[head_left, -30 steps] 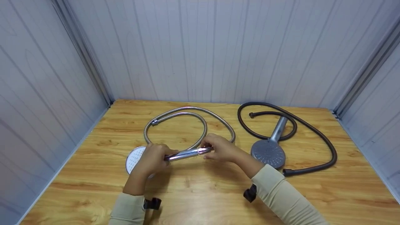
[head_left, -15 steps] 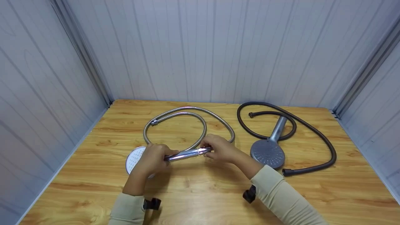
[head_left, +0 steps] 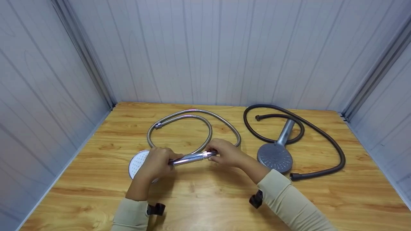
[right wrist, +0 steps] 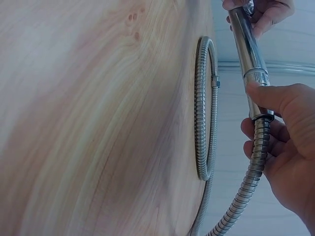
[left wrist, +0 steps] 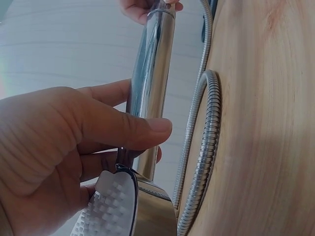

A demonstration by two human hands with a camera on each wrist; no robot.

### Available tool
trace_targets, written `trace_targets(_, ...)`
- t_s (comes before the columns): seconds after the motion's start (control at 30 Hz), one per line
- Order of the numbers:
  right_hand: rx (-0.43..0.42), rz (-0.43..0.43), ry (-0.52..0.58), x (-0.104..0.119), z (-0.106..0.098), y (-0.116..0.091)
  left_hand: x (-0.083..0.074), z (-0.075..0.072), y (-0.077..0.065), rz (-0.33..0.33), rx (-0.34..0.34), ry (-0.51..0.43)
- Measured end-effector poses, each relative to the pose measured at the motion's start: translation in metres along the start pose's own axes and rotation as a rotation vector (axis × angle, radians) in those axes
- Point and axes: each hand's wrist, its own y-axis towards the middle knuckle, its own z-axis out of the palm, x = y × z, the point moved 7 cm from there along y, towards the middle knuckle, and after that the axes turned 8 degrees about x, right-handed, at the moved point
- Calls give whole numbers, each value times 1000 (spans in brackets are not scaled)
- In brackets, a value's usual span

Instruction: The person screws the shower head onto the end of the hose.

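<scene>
"What's nearest on the counter?"

"Pale sleeves reaching over yellow wood grain with a glossy patch of light. Past them, the left hand has its grip curled round the handle of a chrome shower head, left of the counter's middle. The right hand has its grip pinched on the collar, where a silver hose comes out."

"And on the right?"

"A grey shower head, its handle across the lower curve of a dark hose that loops back toward the far right corner. The silver hose's loop lies toward the far edge, left of that."

"Then the room?"

"Pale grooved panels: a back wall along the far edge, side walls at left and right."

"What can't you see?"

"The near edge and the sleeves' ends are cut off. The left hand covers part of the white spray face, and the left wrist view crops it. From above, the right hand hides the joint; I can't tell how tight it is."
</scene>
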Motion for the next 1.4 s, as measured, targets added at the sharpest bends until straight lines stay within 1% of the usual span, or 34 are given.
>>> trace_targets(0.23, 3, -6, -20, 1, 0, -1, 1, 0, -1, -14, 5, 2)
trace_targets(0.43, 19, -1, -15, 2, 1, -2, 0, 0, -1, 8, -5, 27)
trace_targets(0.67, 41, 3, -12, 2, 3, 0, 2, 1, -2, -26, 19, 10)
trace_targets(0.83, 45, 34, 18, 0, 3, 0, 2, 3, -1, -21, 28, 8)
trace_targets(1.07, 34, 72, 80, -3, 4, -1, 5, 4, 0, -44, 56, -10)
trace_targets(1.27, 38, 78, 101, -5, 5, 0, 3, 4, 0, -17, 48, 15)
trace_targets(1.4, 33, 62, 83, -4, 6, 0, 4, 6, 0, -12, 51, 36)
